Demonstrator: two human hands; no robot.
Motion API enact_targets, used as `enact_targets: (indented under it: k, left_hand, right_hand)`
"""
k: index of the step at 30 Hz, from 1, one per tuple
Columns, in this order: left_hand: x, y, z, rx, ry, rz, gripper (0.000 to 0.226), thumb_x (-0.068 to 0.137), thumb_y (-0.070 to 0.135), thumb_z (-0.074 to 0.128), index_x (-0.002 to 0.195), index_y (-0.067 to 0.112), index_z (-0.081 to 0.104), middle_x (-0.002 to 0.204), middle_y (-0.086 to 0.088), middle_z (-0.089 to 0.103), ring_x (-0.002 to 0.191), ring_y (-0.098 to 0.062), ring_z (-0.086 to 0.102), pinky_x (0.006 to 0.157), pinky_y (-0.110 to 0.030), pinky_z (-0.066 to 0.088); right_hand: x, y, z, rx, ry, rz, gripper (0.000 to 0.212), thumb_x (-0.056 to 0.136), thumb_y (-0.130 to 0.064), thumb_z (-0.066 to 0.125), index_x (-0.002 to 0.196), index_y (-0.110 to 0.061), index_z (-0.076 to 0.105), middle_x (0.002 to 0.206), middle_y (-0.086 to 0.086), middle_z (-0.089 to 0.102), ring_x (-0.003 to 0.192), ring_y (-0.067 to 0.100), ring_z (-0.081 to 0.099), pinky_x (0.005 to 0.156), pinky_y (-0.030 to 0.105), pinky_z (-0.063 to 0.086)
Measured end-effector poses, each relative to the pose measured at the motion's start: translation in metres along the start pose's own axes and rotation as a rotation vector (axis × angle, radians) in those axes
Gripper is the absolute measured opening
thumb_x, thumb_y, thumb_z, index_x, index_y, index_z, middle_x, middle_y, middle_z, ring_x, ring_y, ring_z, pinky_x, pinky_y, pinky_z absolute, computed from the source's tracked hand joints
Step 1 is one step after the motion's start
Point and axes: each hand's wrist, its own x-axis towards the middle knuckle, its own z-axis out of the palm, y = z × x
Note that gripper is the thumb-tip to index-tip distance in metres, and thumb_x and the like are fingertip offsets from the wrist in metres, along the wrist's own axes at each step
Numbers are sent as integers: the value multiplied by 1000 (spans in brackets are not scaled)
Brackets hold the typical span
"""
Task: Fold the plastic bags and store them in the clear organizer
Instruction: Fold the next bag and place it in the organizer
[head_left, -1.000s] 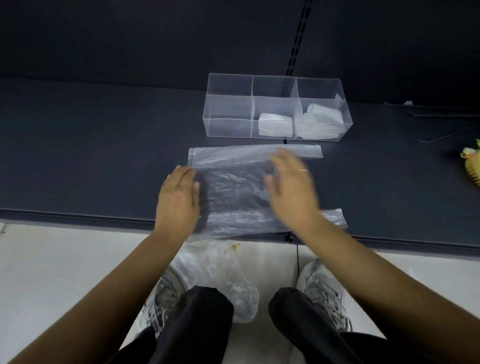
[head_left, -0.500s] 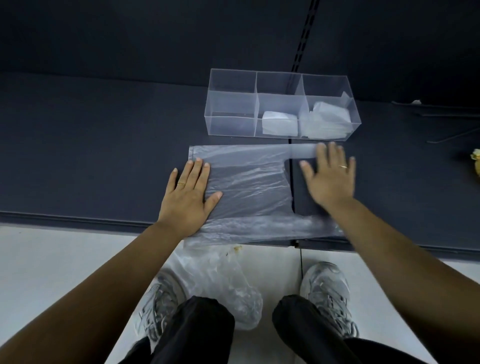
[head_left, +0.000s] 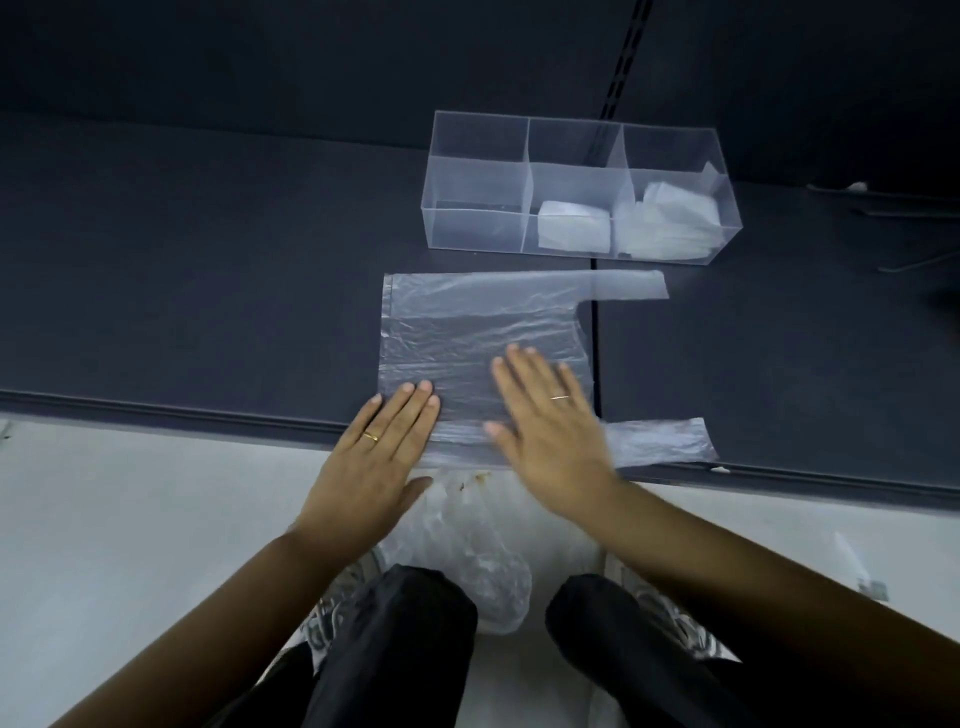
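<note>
Clear film, thin and creased: a bag (head_left: 483, 343) lies spread flat on a dark shelf (head_left: 208, 270), its two handles pointing right, just in front of the organizer (head_left: 579, 200). The left hand (head_left: 379, 457) rests open-palmed on the bag's near left corner; the right hand (head_left: 553, 421), also flat and fingers spread, presses its near right part. Neither hand grips anything. In the organizer, the middle and right compartments hold folded bags; the left one looks empty. A second, crumpled bag (head_left: 467, 561) hangs below the shelf edge between the person's knees. The risks from here: the slick film could slide on the smooth shelf under a sweeping palm, trapped air could spring a fold open, and the near edge, close to the lip, could slip over it.
</note>
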Motion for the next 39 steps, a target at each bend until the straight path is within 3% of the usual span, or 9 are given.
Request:
enact_targets:
  k: [5, 9, 13, 17, 20, 23, 30, 35, 39]
  left_hand:
    - [-7, -8, 7, 7, 117, 2, 67, 83, 2, 50, 147, 2, 32, 153, -16, 32, 141, -29, 33, 116, -43, 18]
    - [-12, -10, 0, -55, 173, 59, 62, 80, -9, 30, 140, 3, 44, 145, -14, 45, 135, -30, 42, 113, -44, 27]
    - [-17, -9, -14, -172, 297, 129, 38, 92, 1, 43, 124, 7, 64, 133, -10, 58, 126, -27, 53, 105, -47, 42]
    - [-16, 5, -31, -331, 443, 149, 24, 95, 21, 55, 105, 10, 75, 123, -5, 66, 122, -24, 57, 102, -44, 44]
    - [-13, 7, -49, -576, 418, -9, 27, 94, 31, 56, 92, 15, 78, 107, 8, 71, 116, -10, 59, 102, -30, 42]
    - [-13, -7, -71, -902, 259, -329, 10, 87, 39, 65, 87, 34, 74, 99, 27, 67, 105, 12, 57, 89, -4, 38]
    - [1, -57, -98, -1264, 20, -461, 17, 78, 42, 63, 88, 40, 76, 89, 14, 75, 87, 4, 68, 73, -3, 44]
    - [44, -92, -86, -1275, 34, -694, 22, 70, 50, 71, 84, 35, 78, 88, 14, 75, 84, 4, 68, 78, -16, 43]
    - [81, -100, -59, -1256, 101, -798, 17, 80, 34, 76, 74, 19, 76, 74, 8, 75, 68, 1, 68, 59, -6, 46]
  right_hand:
    - [-43, 82, -8, -23, 20, 310, 73, 92, -57, 3, 154, -18, 6, 161, 3, 2, 148, 17, -2, 120, 38, -4]
    - [-65, 102, -19, 54, 82, 492, 68, 98, -52, 6, 153, -11, 9, 161, 9, 5, 149, 23, 2, 120, 44, 4]
    - [-55, 47, -38, 360, 92, 142, 79, 92, -63, 32, 153, -17, 13, 161, 2, 6, 148, 18, 3, 119, 38, 4]
    - [-43, -15, -32, 197, -39, -242, 84, 77, -58, 63, 145, -15, 38, 156, 4, 28, 142, 19, 26, 118, 35, 11]
    - [-41, -10, -35, 262, 145, -152, 38, 72, -17, 80, 107, -10, 68, 117, 8, 65, 104, 28, 63, 94, 38, 47]
    - [-52, 24, -46, 352, 287, -81, 5, 81, -11, 73, 86, -9, 73, 92, 1, 70, 83, 17, 65, 77, 29, 50]
    - [-63, 98, -99, 746, -74, 220, 13, 81, -26, 69, 69, -29, 73, 75, -13, 71, 70, -3, 62, 68, 5, 41]
    - [-11, 127, -106, 974, 12, 329, 16, 81, -28, 69, 71, -17, 74, 72, -8, 72, 69, -2, 61, 70, 4, 43]
    - [34, 142, -81, 999, 76, 488, 14, 84, -25, 71, 79, -12, 72, 71, -10, 66, 61, -10, 56, 62, 5, 39]
